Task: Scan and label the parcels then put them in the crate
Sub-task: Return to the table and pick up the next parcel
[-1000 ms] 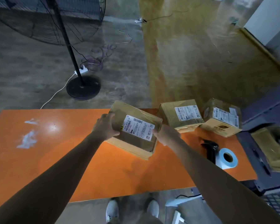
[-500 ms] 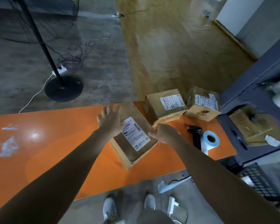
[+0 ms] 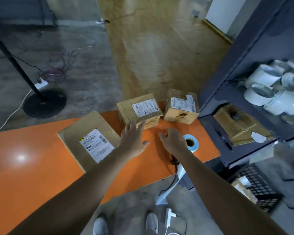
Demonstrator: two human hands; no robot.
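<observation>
Flat parcel (image 3: 92, 138) lies label-up on the desk (image 3: 32, 167), just left of the left hand (image 3: 132, 141), the nearer one, fingers spread and empty. Right hand (image 3: 173, 141) curls down beside the label roll (image 3: 191, 142); whether it grips anything, I cannot tell.

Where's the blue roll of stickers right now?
In the head view, the blue label roll sits on the right end of the orange table, just right of the right hand, closer to the person than the rightmost parcel.
</observation>
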